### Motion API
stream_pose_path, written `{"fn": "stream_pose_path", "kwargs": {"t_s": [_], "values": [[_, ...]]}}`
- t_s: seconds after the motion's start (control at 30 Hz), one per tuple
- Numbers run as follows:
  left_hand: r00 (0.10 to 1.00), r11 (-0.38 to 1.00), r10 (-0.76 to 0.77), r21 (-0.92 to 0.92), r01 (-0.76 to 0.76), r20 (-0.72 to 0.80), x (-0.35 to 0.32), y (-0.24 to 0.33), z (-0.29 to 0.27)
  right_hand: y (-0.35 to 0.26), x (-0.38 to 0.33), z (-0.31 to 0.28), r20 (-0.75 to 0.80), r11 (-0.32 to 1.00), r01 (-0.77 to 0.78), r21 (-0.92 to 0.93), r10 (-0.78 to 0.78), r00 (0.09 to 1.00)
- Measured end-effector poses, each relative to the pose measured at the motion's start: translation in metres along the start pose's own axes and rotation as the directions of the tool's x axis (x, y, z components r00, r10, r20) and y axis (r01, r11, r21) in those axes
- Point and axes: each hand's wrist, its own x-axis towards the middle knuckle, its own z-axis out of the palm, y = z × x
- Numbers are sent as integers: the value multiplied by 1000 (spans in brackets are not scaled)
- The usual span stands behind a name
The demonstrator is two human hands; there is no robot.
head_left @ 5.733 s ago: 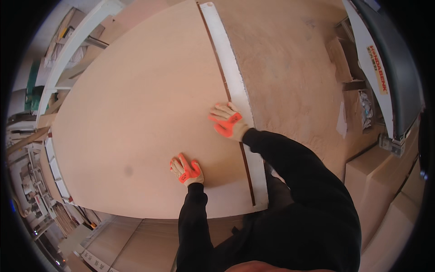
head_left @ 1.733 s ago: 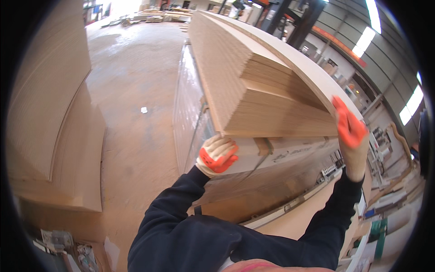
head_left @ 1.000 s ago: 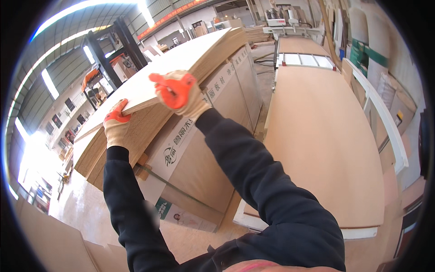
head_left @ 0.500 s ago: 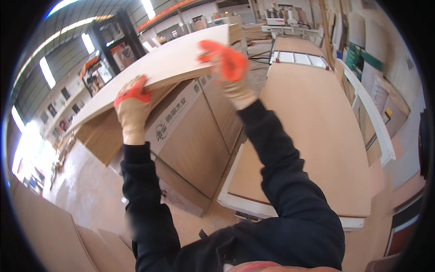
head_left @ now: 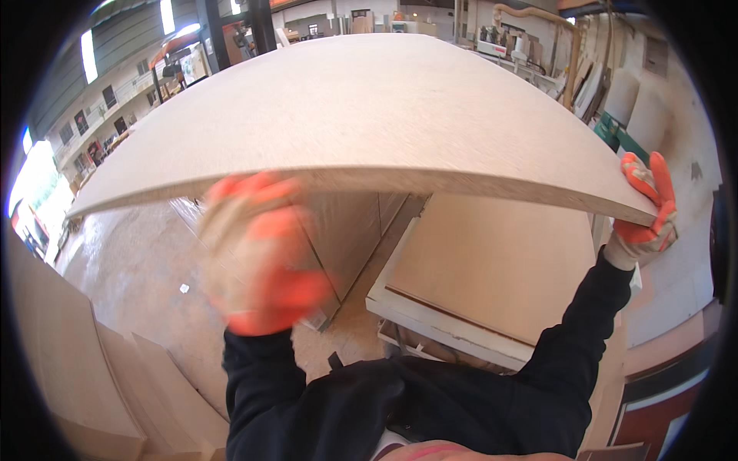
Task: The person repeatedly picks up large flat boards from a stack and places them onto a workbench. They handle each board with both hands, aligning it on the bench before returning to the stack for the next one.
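A large pale wooden board [head_left: 384, 115] spans the view, its thick near edge facing me. My right hand [head_left: 647, 203], in an orange and cream work glove, grips the board's right near corner, with fingers on top and the palm side below. Just beneath the near edge, left of the middle, is my left hand [head_left: 261, 253], gloved alike. It is smeared by motion, so its fingers and any contact with the board cannot be made out. Partly hidden under the board stands a wrapped stack of boards [head_left: 346, 238].
Below the board on the right, a tan panel [head_left: 492, 261] lies on a white-framed table [head_left: 453, 330]. Wooden sheets [head_left: 69, 353] lean at the lower left. A small white scrap [head_left: 184, 289] lies on the floor. Machinery [head_left: 503, 46] stands at the back right.
The board has shifted to the right, now reaching over the tan panel. My right hand has moved right onto its corner. My left hand has come off the top face and dropped below the edge.
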Motion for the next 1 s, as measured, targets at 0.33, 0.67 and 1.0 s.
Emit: {"fn": "stream_pose_path", "kwargs": {"t_s": [0.33,0.67,1.0], "values": [[339,59,-933,-878,475,121,-50,-99,-157,10,20,-161,-284,979,-174,111,199,938],[348,290,-936,-694,659,-60,16,-2,-117,85,7,-288,-211,959,-189,212,233,949],[117,177,-982,-526,832,-146,1,-10,-136,97,-121,-288,-250,824,-295,484,454,855]]}}
